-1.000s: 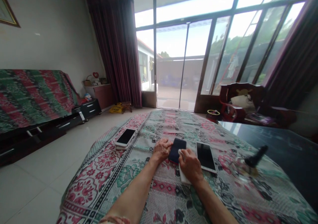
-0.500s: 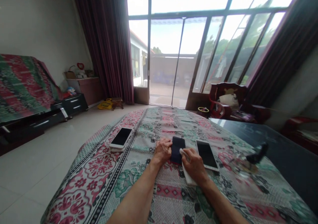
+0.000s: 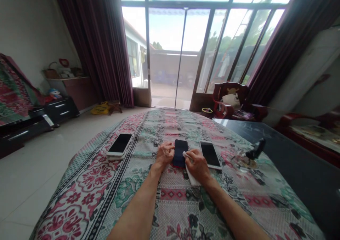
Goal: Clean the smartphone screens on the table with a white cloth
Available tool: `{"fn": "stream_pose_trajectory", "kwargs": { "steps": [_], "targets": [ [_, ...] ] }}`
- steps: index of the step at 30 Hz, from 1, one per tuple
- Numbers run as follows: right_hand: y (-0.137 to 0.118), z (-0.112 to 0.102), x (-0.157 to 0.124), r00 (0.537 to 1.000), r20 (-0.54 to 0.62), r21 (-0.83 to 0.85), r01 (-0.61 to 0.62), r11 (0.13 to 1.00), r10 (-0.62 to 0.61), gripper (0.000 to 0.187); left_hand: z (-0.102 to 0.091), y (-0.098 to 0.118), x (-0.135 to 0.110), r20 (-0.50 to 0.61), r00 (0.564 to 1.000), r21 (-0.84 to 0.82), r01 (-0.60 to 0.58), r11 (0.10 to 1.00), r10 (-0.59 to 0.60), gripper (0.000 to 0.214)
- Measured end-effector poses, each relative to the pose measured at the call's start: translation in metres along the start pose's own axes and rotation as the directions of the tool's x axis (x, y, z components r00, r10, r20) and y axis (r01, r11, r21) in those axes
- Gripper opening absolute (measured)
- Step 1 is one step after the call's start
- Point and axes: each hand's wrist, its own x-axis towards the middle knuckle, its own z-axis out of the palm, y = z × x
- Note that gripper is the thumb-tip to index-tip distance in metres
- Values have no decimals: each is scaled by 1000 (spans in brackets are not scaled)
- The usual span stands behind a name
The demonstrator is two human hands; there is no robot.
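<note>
A dark phone lies flat on the patterned floral cloth covering the table. My left hand rests with curled fingers against the phone's left edge. My right hand is closed on a white wipe and presses its tip onto the phone's right side. Just right of my right hand lies a white-framed phone, screen up. Another white-framed phone sits further left on the cloth.
A small dark object with a handle stands at the right on the cloth, beside a dark glossy table top. Beyond are a red wooden chair, glass sliding doors, maroon curtains and a covered sofa.
The camera has turned right and tilted down, so the room shifted left. Both hands stay at the dark phone, the right hand's wipe still on it.
</note>
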Motion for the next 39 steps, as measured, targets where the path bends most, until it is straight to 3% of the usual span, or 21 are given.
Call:
{"fn": "stream_pose_trajectory", "kwargs": {
  "steps": [7,12,16,21,25,30,39],
  "targets": [
    [-2,-2,-1,1000,26,-77,-12,997,14,20,-2,-1,1,50,999,25,5,1000,-6,22],
    [-10,-9,5,993,117,-192,28,981,-5,25,-2,0,1,101,995,62,6,998,-12,25],
    [-6,-8,30,980,175,-282,-38,959,91,26,-1,1,1,97,995,87,17,996,-26,26],
    [6,0,69,961,235,-372,-50,927,146,29,-2,1,0,109,994,92,-9,996,-1,25],
    [7,7,84,953,250,-411,-57,910,173,29,-2,1,0,113,994,80,-9,997,-1,23],
    [6,3,67,964,256,-348,24,937,71,28,-2,2,0,109,994,91,-1,996,-9,24],
    [-16,-24,-4,933,300,-120,244,962,-199,26,-4,6,-2,110,993,95,29,995,-40,25]
  ]
}}
